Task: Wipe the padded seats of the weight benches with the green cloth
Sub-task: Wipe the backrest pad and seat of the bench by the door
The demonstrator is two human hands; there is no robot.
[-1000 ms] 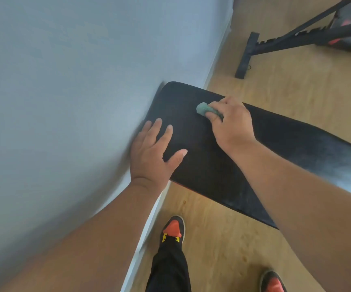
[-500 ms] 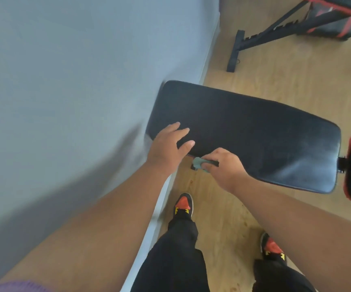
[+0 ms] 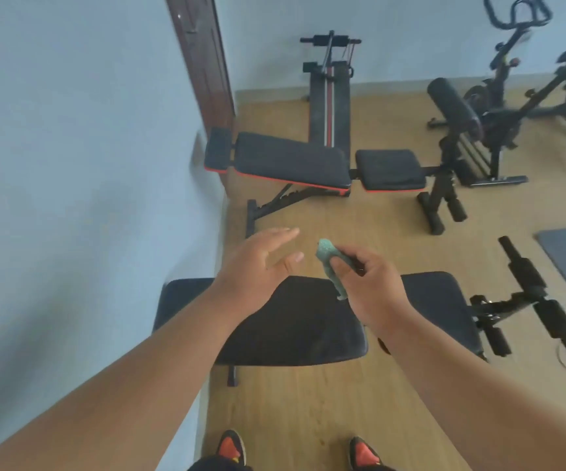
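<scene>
In the head view both bare forearms reach forward from the bottom edge over the near weight bench (image 3: 295, 329), whose black padded seat lies across the middle of the frame. The left hand (image 3: 257, 263) is raised off the pad with fingers straight and spread, thumb out toward 3 o'clock, holding nothing. Just beside it at 3 o'clock, the right hand (image 3: 371, 283) pinches the green cloth (image 3: 329, 263) between curled fingers and thumb, the cloth hanging down, while a 2nd weight bench (image 3: 293, 159) with red trim stands farther off at 12 o'clock.
</scene>
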